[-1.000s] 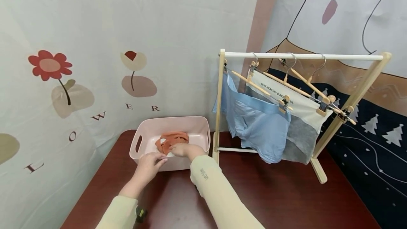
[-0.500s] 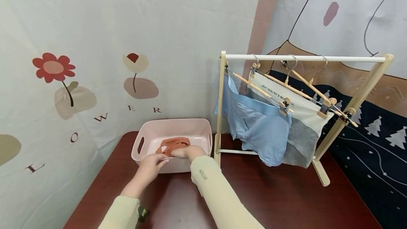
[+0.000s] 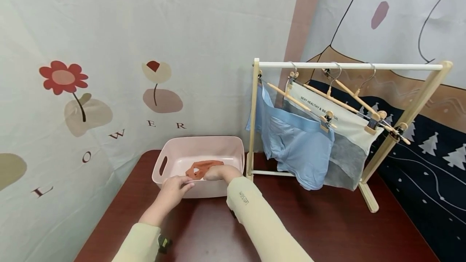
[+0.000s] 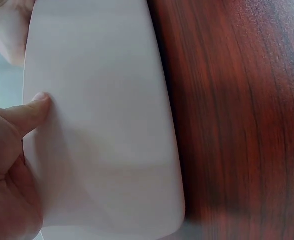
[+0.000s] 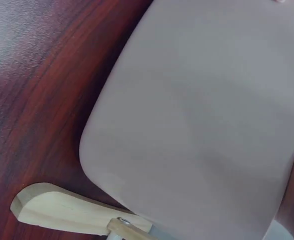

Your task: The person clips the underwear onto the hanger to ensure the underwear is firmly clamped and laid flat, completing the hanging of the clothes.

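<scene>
A pink plastic basin (image 3: 209, 190) stands on the table, with a crumpled orange garment (image 3: 198, 169) bearing a white patch inside. My left hand (image 3: 174, 187) holds the basin's near rim toward its left end. In the left wrist view its thumb (image 4: 36, 107) lies on the outer wall, while the fingers go behind the rim. My right hand (image 3: 223, 172) reaches over the near rim and grips the orange garment, its fingertips partly hidden. The right wrist view is mostly filled by the basin's outer wall (image 5: 197, 110).
Just right of the basin, a wooden drying rack (image 3: 251, 132) carries clip hangers. Light-blue boxer briefs (image 3: 295, 140) and a white-and-grey garment (image 3: 347, 148) hang from it. One rack foot (image 5: 67, 210) lies close beside the basin. A printed cloth backdrop rises behind the table.
My right hand has moved right along the near rim, and the orange garment has shifted right and flattened with it. My left hand has stayed at the rim.
</scene>
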Motion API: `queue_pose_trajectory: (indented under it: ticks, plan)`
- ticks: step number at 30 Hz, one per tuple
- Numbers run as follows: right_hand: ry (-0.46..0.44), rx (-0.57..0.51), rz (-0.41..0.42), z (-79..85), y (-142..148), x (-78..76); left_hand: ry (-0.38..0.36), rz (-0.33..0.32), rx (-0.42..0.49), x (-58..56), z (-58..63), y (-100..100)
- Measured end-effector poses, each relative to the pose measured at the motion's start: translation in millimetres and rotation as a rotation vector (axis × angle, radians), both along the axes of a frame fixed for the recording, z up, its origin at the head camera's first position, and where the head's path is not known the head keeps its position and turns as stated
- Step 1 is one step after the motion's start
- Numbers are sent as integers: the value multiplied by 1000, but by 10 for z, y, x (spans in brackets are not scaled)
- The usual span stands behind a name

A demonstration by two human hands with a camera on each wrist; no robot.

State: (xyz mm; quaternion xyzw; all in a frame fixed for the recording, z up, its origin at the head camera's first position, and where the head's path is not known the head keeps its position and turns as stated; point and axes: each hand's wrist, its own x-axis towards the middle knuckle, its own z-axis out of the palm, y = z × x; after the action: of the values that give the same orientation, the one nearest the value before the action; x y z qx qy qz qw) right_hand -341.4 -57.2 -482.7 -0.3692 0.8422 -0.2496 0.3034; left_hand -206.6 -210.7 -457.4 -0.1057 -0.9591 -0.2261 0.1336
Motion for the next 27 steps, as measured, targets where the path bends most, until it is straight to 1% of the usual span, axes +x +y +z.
queue_pose_trajectory:
  ticks: [1,2,3,4,5,8,10,11,13,16,18,20,24,27]
  plan:
    - [73,4,-4,-9,31,-20,4,-4,1,-7,-1,-2]
    - [87,4,-21,24,61,1,10,-7,1,-13,-3,-6]
    - [87,48,-95,142,110,104,15,-8,3,-17,-2,-8]
    - [58,54,-168,249,156,205,21,-9,4,-19,-1,-10]
    - [45,37,-197,335,185,278,23,-9,4,-21,-2,-12]
    - [77,-8,-176,481,299,385,18,-6,6,-23,-7,-17]
    - [103,-43,-186,543,372,417,6,-6,10,-26,-12,-14]
    - [139,-30,-199,584,412,434,2,-8,12,-28,-13,-10]
    - [159,-48,-256,644,477,443,-2,-8,15,-35,-17,-4]
    - [147,-154,-319,679,547,408,8,-5,10,-43,-18,3]
    - [144,-227,-344,715,595,387,19,1,9,-44,-19,7]
    - [167,-282,-371,749,647,369,36,5,2,-41,-19,13]
    - [222,-352,-434,883,777,362,61,5,-6,-36,-26,23]
    - [214,-407,-488,988,887,359,59,4,-15,-39,-38,27]
